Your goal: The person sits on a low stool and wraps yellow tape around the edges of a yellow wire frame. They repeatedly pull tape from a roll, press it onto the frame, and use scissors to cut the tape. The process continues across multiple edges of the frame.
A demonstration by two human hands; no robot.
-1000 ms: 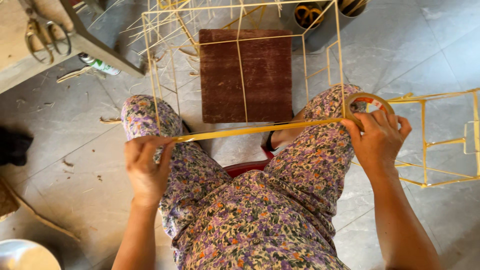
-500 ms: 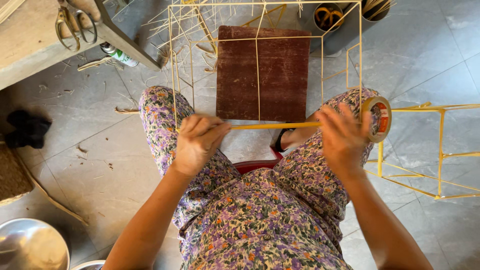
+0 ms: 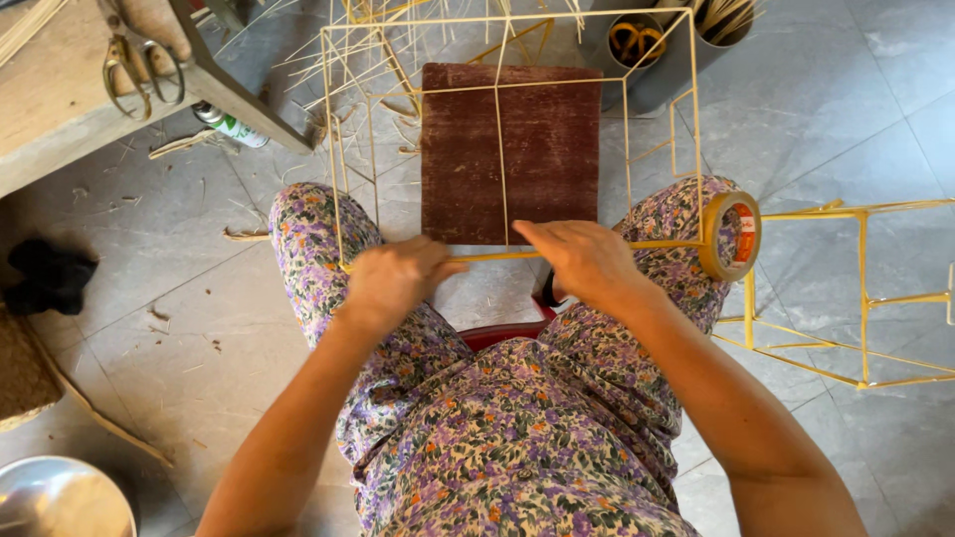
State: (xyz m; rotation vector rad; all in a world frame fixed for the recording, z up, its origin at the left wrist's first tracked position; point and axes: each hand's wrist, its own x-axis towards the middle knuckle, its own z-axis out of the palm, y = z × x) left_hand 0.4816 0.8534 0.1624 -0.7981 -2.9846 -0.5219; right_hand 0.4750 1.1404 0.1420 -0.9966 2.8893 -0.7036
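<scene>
Both hands meet over the person's knees on the lowest bar of a pale yellow stick frame [image 3: 502,129], a cube of thin rods standing on the grey tiled floor [image 3: 846,89]. The left hand [image 3: 391,281] is closed around that bar, fingers curled over it, at about eight o'clock from the frame's middle. The right hand [image 3: 587,261] lies just beside it at about five o'clock, fingers bent down onto the same bar and pinching it. A roll of tan tape [image 3: 731,236] hangs at the bar's end, at three o'clock from the right hand, touching the flowered knee. Inside the frame, at twelve o'clock from the hands, a dark brown board [image 3: 458,149] lies flat on the floor. A second yellow frame [image 3: 860,298] lies on its side at three o'clock. Scissors [image 3: 139,70] rest on the wooden bench [image 3: 50,119] at ten o'clock.
</scene>
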